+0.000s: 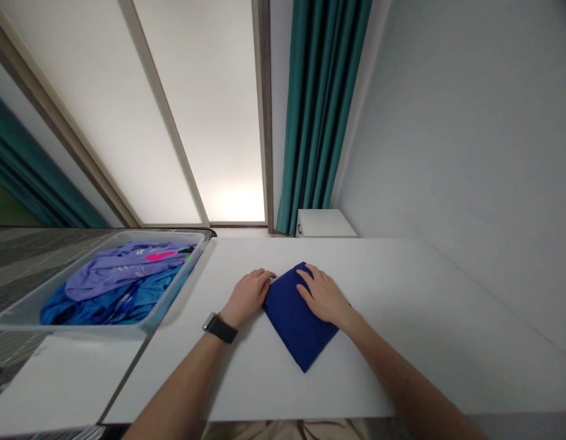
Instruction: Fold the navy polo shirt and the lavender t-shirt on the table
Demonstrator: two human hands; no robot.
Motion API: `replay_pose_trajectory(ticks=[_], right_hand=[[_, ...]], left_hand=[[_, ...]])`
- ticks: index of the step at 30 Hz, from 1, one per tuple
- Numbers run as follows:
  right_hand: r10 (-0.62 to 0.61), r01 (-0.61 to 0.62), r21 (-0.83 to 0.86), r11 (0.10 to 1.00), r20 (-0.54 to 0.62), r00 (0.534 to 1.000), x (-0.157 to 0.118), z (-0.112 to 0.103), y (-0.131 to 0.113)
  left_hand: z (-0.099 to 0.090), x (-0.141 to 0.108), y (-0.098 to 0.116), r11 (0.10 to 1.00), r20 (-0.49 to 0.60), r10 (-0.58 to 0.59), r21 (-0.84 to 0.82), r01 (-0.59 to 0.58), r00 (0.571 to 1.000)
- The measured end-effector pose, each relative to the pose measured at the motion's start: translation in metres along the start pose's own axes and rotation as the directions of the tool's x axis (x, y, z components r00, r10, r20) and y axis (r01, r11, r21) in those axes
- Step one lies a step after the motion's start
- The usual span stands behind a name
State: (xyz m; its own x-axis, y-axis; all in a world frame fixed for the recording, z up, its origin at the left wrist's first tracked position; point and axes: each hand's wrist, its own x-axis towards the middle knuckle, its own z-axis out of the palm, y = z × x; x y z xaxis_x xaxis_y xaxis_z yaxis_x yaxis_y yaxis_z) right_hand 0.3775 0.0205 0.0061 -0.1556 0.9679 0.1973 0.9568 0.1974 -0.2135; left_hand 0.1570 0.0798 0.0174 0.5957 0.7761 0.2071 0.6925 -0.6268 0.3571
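Note:
A dark blue folded cloth (296, 318) lies flat on the white table (402, 366), turned so that one corner points toward me. My right hand (324, 295) rests on its upper right part with the fingers spread. At the cloth's upper left edge is my left hand (250, 293), its fingers bent and the fingertips touching or very near the edge. Whether those fingertips pinch any fabric is hard to make out. A watch with a black band (220, 327) is on my left wrist.
A translucent plastic bin (173, 287) with purple and blue clothes (122, 275) stands at the left, beside the gap between two white tabletops. Behind the table are a small white cabinet (326, 223) and a teal curtain (324, 110). A wall runs along the right.

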Motion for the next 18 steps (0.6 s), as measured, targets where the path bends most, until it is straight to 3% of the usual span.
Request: replay_pose_trajectory(ticks=[3,7,11,15,18], right_hand=[[-0.053,0.054,0.050,0.997,-0.016,0.998,0.005,0.006,0.010],[-0.216,0.219,0.093,0.971,-0.045,0.975,0.020,0.006,0.026],[-0.288,0.301,0.055,0.952,-0.169,0.943,0.022,-0.004,0.030],[-0.276,0.316,0.103,0.943,-0.288,0.917,-0.009,-0.020,0.010],[-0.288,0.336,0.152,0.930,-0.267,0.919,-0.048,-0.028,-0.006]], left_hand=[[-0.002,-0.001,0.006,0.993,0.013,0.079,-0.091,-0.077,0.997],[-0.002,-0.003,0.011,0.983,0.064,0.125,-0.141,-0.115,0.990],[-0.001,-0.004,0.011,0.980,0.078,0.131,-0.162,-0.117,0.988],[-0.003,-0.005,0.014,0.984,0.099,0.123,-0.141,-0.108,0.987],[-0.005,-0.006,0.019,0.990,0.118,0.102,-0.107,-0.089,0.988]])
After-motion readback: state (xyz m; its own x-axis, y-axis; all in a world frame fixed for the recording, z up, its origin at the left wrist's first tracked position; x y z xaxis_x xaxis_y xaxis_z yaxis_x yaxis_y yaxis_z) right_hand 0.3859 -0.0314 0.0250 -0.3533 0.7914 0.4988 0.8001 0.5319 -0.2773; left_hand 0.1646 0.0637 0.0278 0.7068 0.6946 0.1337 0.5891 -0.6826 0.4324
